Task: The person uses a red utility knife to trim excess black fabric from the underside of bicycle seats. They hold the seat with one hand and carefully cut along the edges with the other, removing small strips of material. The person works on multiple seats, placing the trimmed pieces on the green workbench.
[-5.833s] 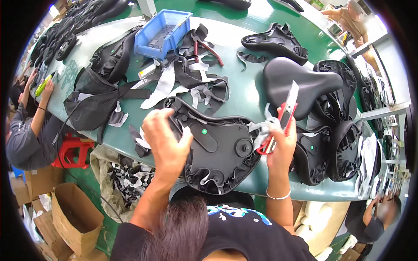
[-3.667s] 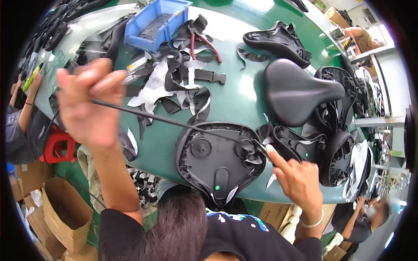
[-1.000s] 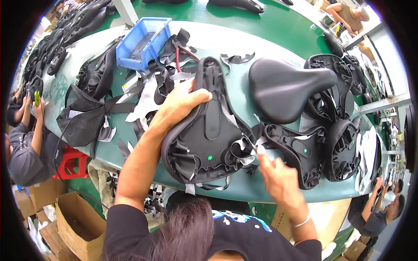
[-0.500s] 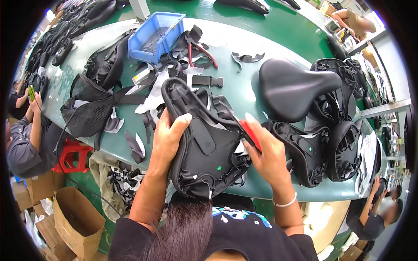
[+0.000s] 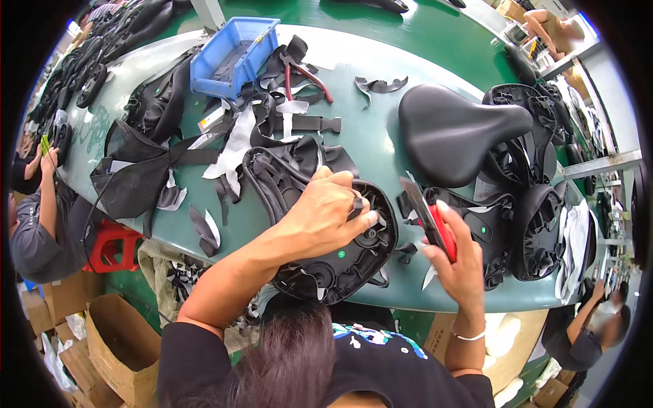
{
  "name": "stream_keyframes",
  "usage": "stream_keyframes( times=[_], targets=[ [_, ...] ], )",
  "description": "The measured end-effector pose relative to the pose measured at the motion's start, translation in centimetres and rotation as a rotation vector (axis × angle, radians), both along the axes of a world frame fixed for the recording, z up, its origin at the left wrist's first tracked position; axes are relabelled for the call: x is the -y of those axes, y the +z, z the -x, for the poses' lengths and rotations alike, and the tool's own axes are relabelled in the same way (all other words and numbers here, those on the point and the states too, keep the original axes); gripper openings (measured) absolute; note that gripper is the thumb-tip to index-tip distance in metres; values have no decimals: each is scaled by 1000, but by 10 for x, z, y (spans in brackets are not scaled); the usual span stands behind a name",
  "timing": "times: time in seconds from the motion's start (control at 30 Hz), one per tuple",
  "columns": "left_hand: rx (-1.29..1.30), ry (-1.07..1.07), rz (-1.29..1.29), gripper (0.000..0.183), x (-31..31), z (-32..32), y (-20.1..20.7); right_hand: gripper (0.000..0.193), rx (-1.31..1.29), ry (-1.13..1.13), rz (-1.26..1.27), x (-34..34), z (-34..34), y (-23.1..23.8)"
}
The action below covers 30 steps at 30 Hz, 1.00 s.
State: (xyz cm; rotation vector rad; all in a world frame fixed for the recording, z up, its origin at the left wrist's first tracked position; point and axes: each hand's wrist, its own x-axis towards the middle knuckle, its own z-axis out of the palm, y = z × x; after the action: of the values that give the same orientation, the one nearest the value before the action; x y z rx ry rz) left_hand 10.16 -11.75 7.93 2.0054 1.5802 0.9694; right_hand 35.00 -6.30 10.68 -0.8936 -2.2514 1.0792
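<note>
A black bike saddle (image 5: 357, 266) lies underside up on the table in front of me, its inner shell and folded cover edge showing. My left hand (image 5: 325, 212) is over it with bent fingers, pinching a bit of black cover material (image 5: 356, 207) near the saddle's right rim. In my right hand (image 5: 461, 257) is a red utility knife (image 5: 439, 230). Its blade is out and points up and to the left, apart from the saddle. A small black scrap (image 5: 406, 253) lies between the saddle and my right hand.
A smooth black saddle (image 5: 449, 136) sits right of centre, with several upturned saddles (image 5: 537, 234) beyond my right hand. Far left of centre stand a blue bin (image 5: 235, 61), red-handled pliers (image 5: 309, 78), a mesh pouch (image 5: 132, 166) and scraps. Other people work at both sides.
My left hand has gone from the saddle's left edge across to its right rim and now pinches cover material. My right hand has drawn the knife away to the right. The saddle lies lower and turned.
</note>
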Motion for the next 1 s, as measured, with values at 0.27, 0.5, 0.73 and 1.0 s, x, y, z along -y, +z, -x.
stream_keyframes(
  times=[0.27, 0.5, 0.73, 1.0],
  targets=[
    [622, 218, 375, 23, -1, 7, 8, 61, 470, 206, -430, 5, 1, -5],
    [1889, -360, -14, 28, 7, 16, 1, 57, 469, -125, -245, 68, -2, -6],
    [-260, 185, -408, 17, -44, 27, 1, 48, 546, -37, -497, 9, 35, 1],
    [999, 382, 184, 39, -40, 33, -3, 53, 627, -94, -495, 29, 31, 1]
  ],
)
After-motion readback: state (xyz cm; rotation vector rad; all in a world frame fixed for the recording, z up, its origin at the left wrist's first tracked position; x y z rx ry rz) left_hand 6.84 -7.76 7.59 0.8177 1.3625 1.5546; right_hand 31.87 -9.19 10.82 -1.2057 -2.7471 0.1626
